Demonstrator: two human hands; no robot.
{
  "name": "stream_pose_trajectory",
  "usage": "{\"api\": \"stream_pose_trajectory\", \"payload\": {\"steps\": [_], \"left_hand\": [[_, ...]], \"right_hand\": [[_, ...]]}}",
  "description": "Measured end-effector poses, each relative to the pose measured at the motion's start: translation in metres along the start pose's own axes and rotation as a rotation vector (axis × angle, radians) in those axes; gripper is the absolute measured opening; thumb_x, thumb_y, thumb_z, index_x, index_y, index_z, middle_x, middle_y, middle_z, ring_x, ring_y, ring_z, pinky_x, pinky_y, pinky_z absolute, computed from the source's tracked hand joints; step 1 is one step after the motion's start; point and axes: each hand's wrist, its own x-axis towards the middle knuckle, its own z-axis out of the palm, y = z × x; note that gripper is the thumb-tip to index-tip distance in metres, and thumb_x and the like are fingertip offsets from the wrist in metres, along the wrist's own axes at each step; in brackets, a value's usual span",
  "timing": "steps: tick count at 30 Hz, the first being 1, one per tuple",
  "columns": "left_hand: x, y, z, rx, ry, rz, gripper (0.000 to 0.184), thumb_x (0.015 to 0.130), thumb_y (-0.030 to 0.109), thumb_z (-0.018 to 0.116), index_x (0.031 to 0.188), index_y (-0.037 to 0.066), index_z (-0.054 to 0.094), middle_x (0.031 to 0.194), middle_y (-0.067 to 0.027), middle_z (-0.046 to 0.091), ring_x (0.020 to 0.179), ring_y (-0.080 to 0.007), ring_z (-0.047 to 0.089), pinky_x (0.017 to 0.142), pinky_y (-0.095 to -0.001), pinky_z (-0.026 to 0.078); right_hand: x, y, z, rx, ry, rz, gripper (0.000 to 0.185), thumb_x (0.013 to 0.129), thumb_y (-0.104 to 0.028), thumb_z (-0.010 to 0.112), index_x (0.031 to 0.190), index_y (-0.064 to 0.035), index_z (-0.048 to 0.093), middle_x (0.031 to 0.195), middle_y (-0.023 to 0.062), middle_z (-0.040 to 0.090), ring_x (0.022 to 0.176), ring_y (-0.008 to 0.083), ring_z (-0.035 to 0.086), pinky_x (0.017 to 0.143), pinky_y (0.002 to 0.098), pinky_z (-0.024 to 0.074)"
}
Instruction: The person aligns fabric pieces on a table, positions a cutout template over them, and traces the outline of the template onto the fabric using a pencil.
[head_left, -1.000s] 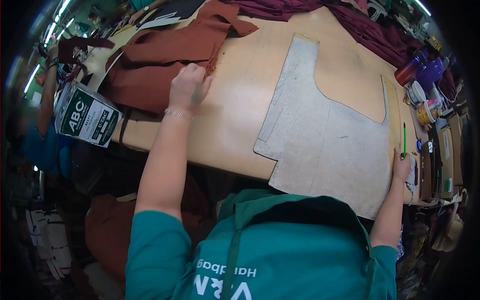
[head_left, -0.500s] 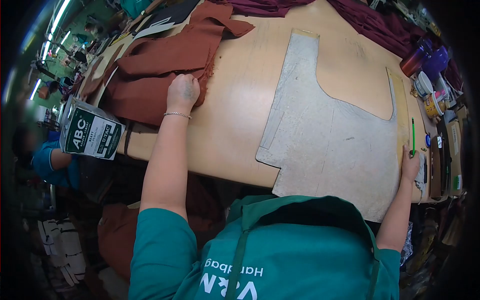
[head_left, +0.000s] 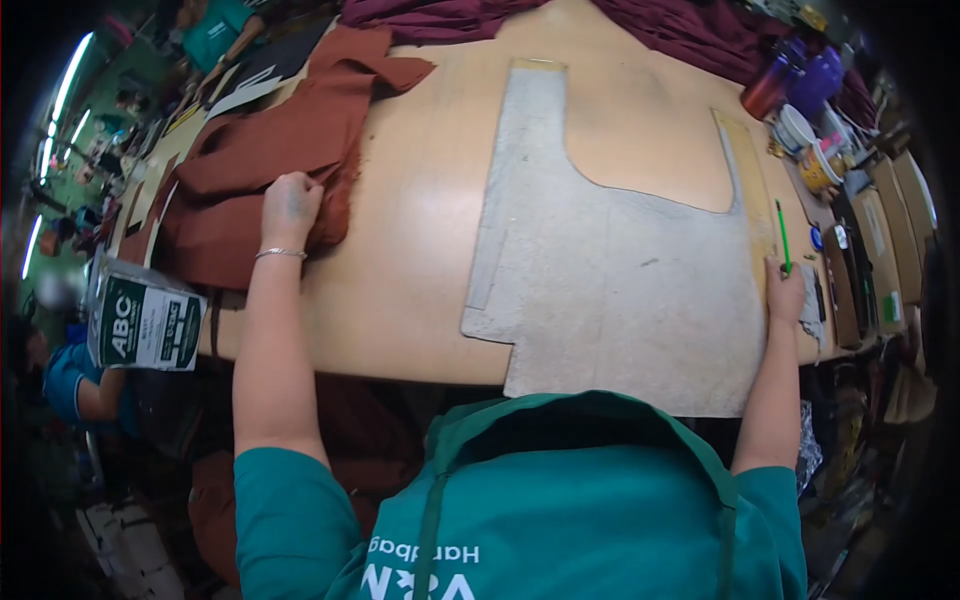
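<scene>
My left hand (head_left: 290, 212) is closed on the right part of the rust-brown leather (head_left: 250, 160), which lies folded and layered on the left of the table. At the right edge of the table, my right hand (head_left: 786, 292) is closed around a green pencil (head_left: 783, 235) that points up and away. This hand rests by the lower right side of a large pale grey pattern piece (head_left: 620, 290). The pattern has a curved cut-out at its far side and yellowish tape along two edges. It lies flat and overhangs the near table edge.
A can labelled ABC (head_left: 150, 320) stands at the left table edge. Maroon material (head_left: 680, 45) lies along the far side. Bottles (head_left: 775, 80), tubs (head_left: 795, 130) and cardboard boxes (head_left: 880, 235) line the right. Co-workers (head_left: 215, 35) are at the far left and left.
The view has swung, so the table contents sit further left. My left hand has drawn slightly toward me along the leather's edge. My right hand keeps the pencil beside the pattern.
</scene>
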Motion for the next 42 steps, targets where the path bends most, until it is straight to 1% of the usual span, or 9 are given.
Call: {"api": "stream_pose_trajectory", "payload": {"steps": [7, 11, 19, 22, 25, 28, 31, 36, 42], "left_hand": [[0.002, 0.002, -0.011, -0.145, -0.133, -0.155, 0.02, 0.067, 0.019, 0.067, 0.067, -0.001, 0.062, 0.066, -0.0166, 0.061, 0.066, -0.0278, 0.061, 0.062, -0.0351, 0.047], [0.003, -0.016, 0.004, -0.089, 0.004, -0.006, 0.025, 0.069, 0.02, 0.069, 0.064, -0.003, 0.059, 0.055, -0.0113, 0.059, 0.048, -0.0175, 0.058, 0.049, -0.0282, 0.045], [0.0, -0.014, -0.005, -0.177, -0.05, -0.149, 0.03, 0.075, 0.026, 0.064, 0.068, -0.003, 0.06, 0.062, -0.0136, 0.06, 0.058, -0.0213, 0.059, 0.057, -0.0299, 0.045], [-0.018, -0.008, 0.011, -0.149, 0.432, 0.257, 0.023, 0.08, 0.021, 0.059, 0.08, -0.003, 0.06, 0.081, -0.0166, 0.06, 0.07, -0.0246, 0.058, 0.062, -0.0317, 0.044], [-0.07, 0.057, -0.002, -0.304, 0.117, 0.302, 0.021, 0.084, 0.016, 0.054, 0.093, -0.003, 0.058, 0.091, -0.0174, 0.056, 0.077, -0.0271, 0.056, 0.068, -0.0313, 0.045], [-0.126, 0.122, 0.008, -0.804, -0.282, 0.036, 0.037, 0.084, 0.021, 0.056, 0.109, -0.006, 0.051, 0.087, -0.0145, 0.056, 0.076, -0.0201, 0.056, 0.069, -0.0281, 0.046], [-0.135, 0.153, -0.001, -1.166, -0.397, -0.376, 0.053, 0.082, 0.027, 0.059, 0.118, -0.008, 0.041, 0.088, -0.0121, 0.056, 0.077, -0.0146, 0.054, 0.068, -0.0273, 0.046], [-0.119, 0.149, 0.014, -0.819, -0.524, -0.277, 0.059, 0.08, 0.029, 0.062, 0.119, -0.008, 0.04, 0.079, -0.0081, 0.057, 0.073, -0.0122, 0.054, 0.066, -0.0244, 0.045], [-0.113, 0.142, 0.031, -0.992, -0.642, -0.374, 0.045, 0.08, 0.025, 0.062, 0.109, -0.007, 0.048, 0.073, -0.0055, 0.057, 0.068, -0.0107, 0.053, 0.064, -0.0232, 0.044]], "right_hand": [[0.0, 0.0, 0.001, -0.017, 0.001, -0.003, 0.048, 0.073, -0.044, 0.061, 0.085, 0.0023, 0.054, 0.08, 0.0237, 0.057, 0.079, 0.0385, 0.055, 0.07, 0.043, 0.0427], [-0.001, -0.001, 0.0, 0.002, 0.016, -0.004, 0.049, 0.073, -0.044, 0.061, 0.086, 0.0024, 0.054, 0.082, 0.0234, 0.057, 0.08, 0.0379, 0.055, 0.071, 0.0427, 0.0429], [-0.004, -0.008, -0.005, 0.005, 0.008, 0.036, 0.05, 0.072, -0.045, 0.061, 0.087, 0.003, 0.054, 0.083, 0.0235, 0.057, 0.082, 0.0378, 0.055, 0.072, 0.0426, 0.0434], [-0.003, -0.008, -0.005, 0.009, -0.023, 0.067, 0.05, 0.072, -0.044, 0.062, 0.087, 0.0031, 0.055, 0.086, 0.0238, 0.056, 0.085, 0.0379, 0.054, 0.075, 0.0412, 0.0433], [-0.008, 0.0, 0.005, -0.012, 0.233, -0.06, 0.043, 0.07, -0.038, 0.065, 0.081, 0.0021, 0.054, 0.084, 0.0219, 0.054, 0.083, 0.0372, 0.053, 0.073, 0.0418, 0.0423], [-0.022, -0.015, -0.005, -0.029, 0.251, -0.186, 0.035, 0.068, -0.03, 0.068, 0.075, 0.0003, 0.051, 0.078, 0.0186, 0.051, 0.076, 0.0352, 0.05, 0.067, 0.0423, 0.0405], [-0.077, -0.083, -0.042, 0.286, -0.08, -0.377, 0.031, 0.064, -0.021, 0.071, 0.069, -0.001, 0.048, 0.072, 0.0157, 0.047, 0.068, 0.0326, 0.047, 0.062, 0.0414, 0.0385], [-0.174, -0.146, -0.079, 0.369, -0.737, -0.89, 0.038, 0.061, -0.027, 0.07, 0.078, 0.0019, 0.054, 0.099, 0.0178, 0.047, 0.094, 0.0336, 0.044, 0.079, 0.0403, 0.0417], [-0.186, -0.157, -0.085, 0.343, -0.859, -1.004, 0.032, 0.074, -0.028, 0.057, 0.081, 0.0026, 0.052, 0.12, 0.02, 0.038, 0.113, 0.0351, 0.035, 0.085, 0.0459, 0.038]]}}
